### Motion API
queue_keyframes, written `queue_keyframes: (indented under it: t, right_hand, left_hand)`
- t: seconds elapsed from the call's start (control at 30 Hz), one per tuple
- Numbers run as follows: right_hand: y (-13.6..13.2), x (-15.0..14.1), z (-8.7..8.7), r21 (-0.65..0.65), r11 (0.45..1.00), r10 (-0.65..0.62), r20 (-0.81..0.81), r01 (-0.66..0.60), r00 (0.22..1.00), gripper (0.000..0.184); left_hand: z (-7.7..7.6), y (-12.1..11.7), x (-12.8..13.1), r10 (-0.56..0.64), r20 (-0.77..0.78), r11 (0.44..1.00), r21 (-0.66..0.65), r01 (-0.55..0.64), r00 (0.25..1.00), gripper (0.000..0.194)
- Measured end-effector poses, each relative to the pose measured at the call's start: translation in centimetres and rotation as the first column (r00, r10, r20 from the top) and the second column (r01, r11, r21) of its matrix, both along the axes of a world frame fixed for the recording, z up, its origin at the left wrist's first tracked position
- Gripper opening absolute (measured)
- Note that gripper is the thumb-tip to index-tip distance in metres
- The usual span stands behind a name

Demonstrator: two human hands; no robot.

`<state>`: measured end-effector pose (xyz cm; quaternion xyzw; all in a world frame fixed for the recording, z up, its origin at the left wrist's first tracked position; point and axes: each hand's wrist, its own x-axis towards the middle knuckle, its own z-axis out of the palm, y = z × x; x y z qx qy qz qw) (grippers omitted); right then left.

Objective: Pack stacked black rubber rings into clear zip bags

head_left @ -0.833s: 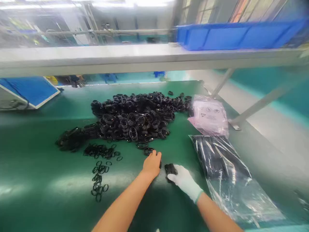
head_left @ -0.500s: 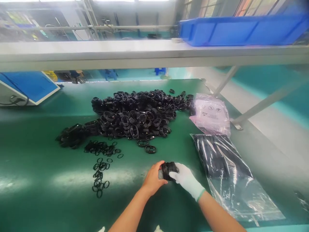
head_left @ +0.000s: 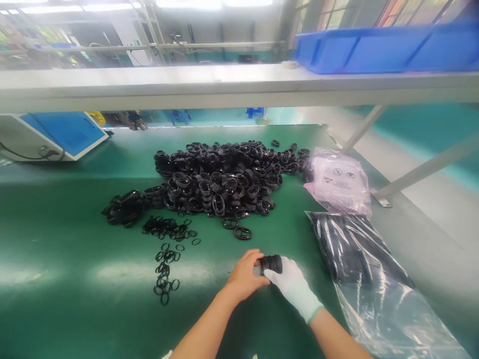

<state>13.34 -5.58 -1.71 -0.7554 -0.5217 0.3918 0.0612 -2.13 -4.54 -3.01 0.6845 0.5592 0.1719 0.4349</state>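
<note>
Green table [head_left: 67,304]. Lg pile of blk oval buckles [head_left: 220,174], approx mid, twd far edge. Clear bag [head_left: 368,264] w/ blk contents nr R edge; pink bag [head_left: 339,177] just behind, twd far R corner. Gloved R hand [head_left: 295,284] & bare L hand [head_left: 245,276] betw pile & near edge, each w/ grip clasped on stack of blk pcs [head_left: 272,263], one per end. Sm blk rings [head_left: 163,227] loose, L of stack, strung twd near edge.

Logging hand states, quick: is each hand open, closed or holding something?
Right hand: gloved, closed on a stack of black pieces.
Left hand: bare, partly curled at the stack's left end; whether it grips cannot be told.
</note>
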Motion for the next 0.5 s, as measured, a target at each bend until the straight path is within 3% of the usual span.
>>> queue_keyframes:
  t: [0.07,0.13,0.23,0.37,0.5]
  right_hand:
    - [0.0,-0.1,0.3,-0.003,1.0,0.008,-0.001,-0.008,1.0,0.038]
    - [0.1,-0.1,0.4,-0.014,1.0,0.009,0.01,-0.009,1.0,0.036]
    - [0.0,-0.1,0.4,-0.031,1.0,0.002,0.013,-0.001,1.0,0.036]
    - [0.0,-0.1,0.2,-0.036,0.999,-0.017,0.008,0.017,1.0,0.04]
    - [-0.1,-0.1,0.0,-0.001,1.0,0.013,0.007,-0.013,1.0,0.037]
  left_hand:
    - [0.9,2.1,-0.5,0.082,-0.124,0.993,0.097,-0.07,0.989,0.036]
    - [1.5,4.3,-0.9,0.153,-0.26,0.982,0.15,-0.117,0.953,0.03]
    - [1.7,6.2,-1.3,0.144,-0.308,0.989,0.073,-0.127,0.941,0.024]
    - [1.5,4.0,-1.6,0.109,-0.209,0.983,-0.126,-0.137,0.972,0.001]
    - [0.6,0.0,-0.6,0.113,-0.042,0.924,-0.363,-0.121,0.993,0.013]
